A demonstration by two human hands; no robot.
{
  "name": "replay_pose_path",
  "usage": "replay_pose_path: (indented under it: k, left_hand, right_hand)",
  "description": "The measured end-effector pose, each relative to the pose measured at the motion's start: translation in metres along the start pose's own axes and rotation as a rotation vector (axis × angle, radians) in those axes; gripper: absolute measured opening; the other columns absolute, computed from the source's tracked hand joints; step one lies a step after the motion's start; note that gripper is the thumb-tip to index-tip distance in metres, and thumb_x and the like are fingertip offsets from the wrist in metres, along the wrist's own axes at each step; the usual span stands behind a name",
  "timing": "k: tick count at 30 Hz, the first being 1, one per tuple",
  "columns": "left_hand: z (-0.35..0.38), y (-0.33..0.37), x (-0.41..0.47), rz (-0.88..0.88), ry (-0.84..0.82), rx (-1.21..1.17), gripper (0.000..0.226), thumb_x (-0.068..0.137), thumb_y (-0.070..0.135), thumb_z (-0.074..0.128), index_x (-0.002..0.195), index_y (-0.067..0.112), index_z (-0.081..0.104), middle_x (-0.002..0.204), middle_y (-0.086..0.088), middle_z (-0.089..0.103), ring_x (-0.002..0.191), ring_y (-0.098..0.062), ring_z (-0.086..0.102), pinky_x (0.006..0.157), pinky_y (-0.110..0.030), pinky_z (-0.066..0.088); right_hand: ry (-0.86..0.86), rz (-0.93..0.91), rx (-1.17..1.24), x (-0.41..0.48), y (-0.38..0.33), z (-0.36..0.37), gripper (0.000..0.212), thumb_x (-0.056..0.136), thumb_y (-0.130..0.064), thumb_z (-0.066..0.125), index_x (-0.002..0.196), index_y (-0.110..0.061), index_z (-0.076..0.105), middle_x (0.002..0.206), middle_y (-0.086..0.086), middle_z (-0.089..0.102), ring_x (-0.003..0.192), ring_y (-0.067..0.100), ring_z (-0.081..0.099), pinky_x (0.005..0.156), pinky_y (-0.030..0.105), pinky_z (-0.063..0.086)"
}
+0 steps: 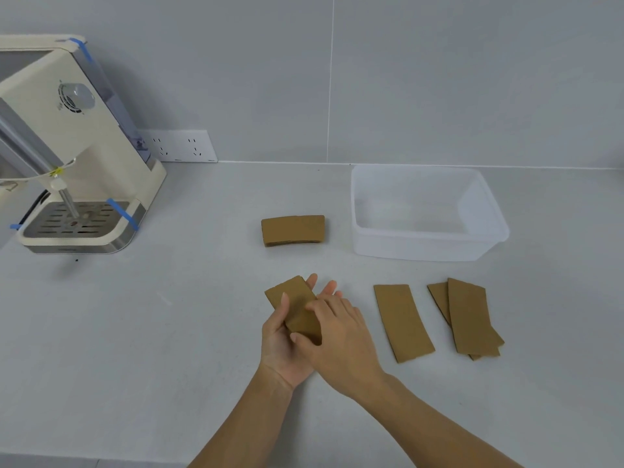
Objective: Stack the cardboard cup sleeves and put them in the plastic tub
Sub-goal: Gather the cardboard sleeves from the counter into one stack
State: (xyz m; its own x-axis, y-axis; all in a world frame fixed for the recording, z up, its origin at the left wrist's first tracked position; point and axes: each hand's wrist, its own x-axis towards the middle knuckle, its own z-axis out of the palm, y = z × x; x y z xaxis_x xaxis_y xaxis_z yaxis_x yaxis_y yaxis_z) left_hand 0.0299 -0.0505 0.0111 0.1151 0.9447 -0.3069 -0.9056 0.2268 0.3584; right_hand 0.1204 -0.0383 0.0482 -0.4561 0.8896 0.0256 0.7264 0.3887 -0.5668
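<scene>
A flat brown cardboard cup sleeve (295, 307) lies in the palm of my left hand (280, 349), whose thumb presses on its left edge. My right hand (341, 336) rests over the sleeve's near end, thumb and fingers pinching it. A small stack of sleeves (293, 230) lies farther back on the counter. One single sleeve (401, 320) lies to the right of my hands, and two overlapping sleeves (469, 317) lie beyond it. The translucent plastic tub (489, 228) stands at the back right with nothing inside.
A cream espresso machine (67, 146) with blue tape strips stands at the back left. A white wall socket strip (182, 146) sits on the grey wall behind. The grey counter's front edge (84, 459) runs near the bottom left.
</scene>
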Motion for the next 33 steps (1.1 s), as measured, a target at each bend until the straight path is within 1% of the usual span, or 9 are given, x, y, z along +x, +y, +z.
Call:
replay_pose_path:
  k: [4, 9, 13, 18, 21, 24, 27, 29, 33]
  left_hand:
    - [0.001, -0.003, 0.001, -0.018, 0.025, 0.010, 0.076, 0.060, 0.043, 0.079, 0.128, 0.017, 0.057, 0.132, -0.012, 0.058, 0.120, -0.028, 0.056, 0.096, -0.043, 0.050]
    - [0.006, -0.009, 0.004, -0.035, 0.132, -0.034, 0.039, 0.074, 0.041, 0.062, 0.105, 0.017, 0.066, 0.122, -0.012, 0.064, 0.112, -0.030, 0.061, 0.094, -0.044, 0.047]
    - [0.011, -0.013, 0.010, -0.105, 0.159, -0.025, 0.032, 0.074, 0.041, 0.063, 0.097, 0.020, 0.066, 0.114, -0.007, 0.066, 0.109, -0.030, 0.060, 0.097, -0.045, 0.044]
    - [0.020, -0.019, 0.015, -0.131, 0.200, 0.005, 0.034, 0.073, 0.038, 0.062, 0.099, 0.016, 0.067, 0.103, -0.013, 0.069, 0.096, -0.030, 0.065, 0.081, -0.043, 0.053]
    - [0.020, -0.021, 0.018, -0.128, 0.227, -0.038, 0.035, 0.076, 0.038, 0.062, 0.102, 0.014, 0.065, 0.117, -0.013, 0.067, 0.105, -0.029, 0.064, 0.084, -0.045, 0.052]
    - [0.018, -0.023, 0.021, -0.114, 0.230, -0.079, 0.034, 0.081, 0.039, 0.059, 0.103, 0.014, 0.064, 0.116, -0.012, 0.065, 0.109, -0.027, 0.061, 0.084, -0.046, 0.052]
    - [0.018, -0.026, 0.024, -0.097, 0.226, -0.102, 0.037, 0.077, 0.038, 0.062, 0.104, 0.013, 0.063, 0.116, -0.012, 0.065, 0.110, -0.027, 0.062, 0.088, -0.050, 0.050]
    - [0.018, -0.027, 0.025, -0.089, 0.231, -0.101, 0.040, 0.075, 0.039, 0.063, 0.105, 0.013, 0.063, 0.117, -0.011, 0.064, 0.109, -0.026, 0.062, 0.090, -0.049, 0.050]
    - [0.017, -0.028, 0.028, -0.067, 0.225, -0.107, 0.043, 0.074, 0.039, 0.063, 0.109, 0.014, 0.062, 0.115, -0.010, 0.065, 0.104, -0.026, 0.064, 0.091, -0.049, 0.051]
  right_hand:
    - [0.002, 0.003, -0.029, -0.004, 0.007, 0.003, 0.040, 0.080, -0.038, 0.054, 0.113, -0.015, 0.056, 0.123, 0.003, 0.058, 0.123, 0.022, 0.046, 0.103, 0.034, 0.034]
    - [-0.047, -0.004, -0.013, -0.005, 0.017, -0.004, 0.042, 0.083, -0.040, 0.055, 0.117, -0.016, 0.054, 0.125, 0.001, 0.054, 0.122, 0.020, 0.044, 0.103, 0.032, 0.032]
    - [-0.130, 0.025, 0.072, -0.001, 0.028, -0.021, 0.043, 0.085, -0.042, 0.054, 0.118, -0.015, 0.053, 0.128, -0.002, 0.048, 0.122, 0.016, 0.041, 0.101, 0.030, 0.033]
    - [-0.025, 0.170, 0.168, 0.001, 0.046, -0.037, 0.027, 0.086, -0.039, 0.054, 0.104, -0.019, 0.058, 0.102, -0.003, 0.061, 0.093, 0.016, 0.059, 0.081, 0.032, 0.050]
    - [0.122, 0.229, 0.032, 0.001, 0.061, -0.042, 0.033, 0.089, -0.035, 0.050, 0.114, -0.014, 0.056, 0.107, 0.002, 0.063, 0.099, 0.020, 0.057, 0.084, 0.029, 0.044]
    - [0.215, 0.252, -0.182, -0.003, 0.076, -0.039, 0.040, 0.079, -0.033, 0.063, 0.108, -0.006, 0.058, 0.105, 0.011, 0.064, 0.097, 0.030, 0.059, 0.082, 0.037, 0.044]
    - [0.171, 0.352, -0.339, -0.010, 0.088, -0.030, 0.062, 0.061, -0.044, 0.077, 0.106, -0.004, 0.060, 0.100, 0.014, 0.068, 0.090, 0.033, 0.066, 0.073, 0.040, 0.053]
    - [0.121, 0.414, -0.393, -0.016, 0.093, -0.024, 0.074, 0.057, -0.049, 0.078, 0.113, -0.004, 0.059, 0.103, 0.017, 0.068, 0.093, 0.033, 0.067, 0.076, 0.042, 0.054]
    - [0.084, 0.429, -0.445, -0.025, 0.099, -0.016, 0.067, 0.063, -0.046, 0.075, 0.110, -0.003, 0.059, 0.098, 0.015, 0.068, 0.087, 0.032, 0.066, 0.072, 0.042, 0.054]
